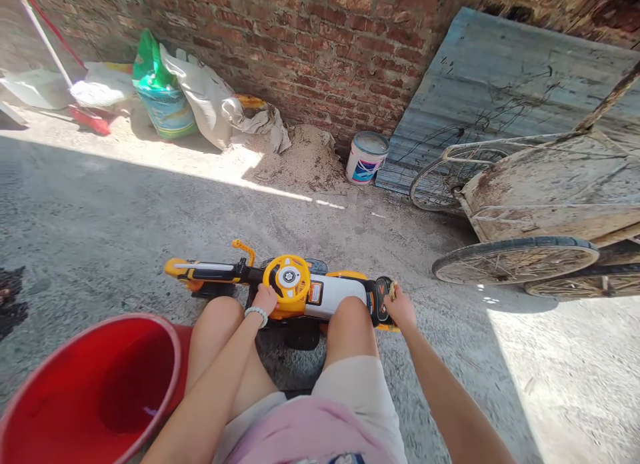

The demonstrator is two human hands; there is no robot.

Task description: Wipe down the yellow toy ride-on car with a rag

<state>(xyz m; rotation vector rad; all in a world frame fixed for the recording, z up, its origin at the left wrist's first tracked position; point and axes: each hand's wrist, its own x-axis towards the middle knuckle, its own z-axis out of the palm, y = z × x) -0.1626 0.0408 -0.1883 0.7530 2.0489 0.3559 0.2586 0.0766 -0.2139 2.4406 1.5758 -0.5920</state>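
Note:
I sit astride a yellow, white and black ride-on toy vehicle [320, 297], with my bare knees on either side of its white body. My left hand [265, 299], with a white beaded bracelet at the wrist, rests on the lower rim of a yellow toy steering wheel [287, 281]. My right hand [400, 309] is at the toy's black end panel [383, 297], and a small tan item shows at its fingertips. I cannot tell what that item is. An orange handle [244, 251] sticks up from the toy's far side.
A red plastic tub [90, 391] stands beside my left leg. On the right is a dirty spoked-wheel cart [550, 191]. A brick wall [300, 37] runs behind a corrugated metal sheet [480, 97], a paint bucket [367, 157], a sand pile [295, 161] and sacks [160, 84].

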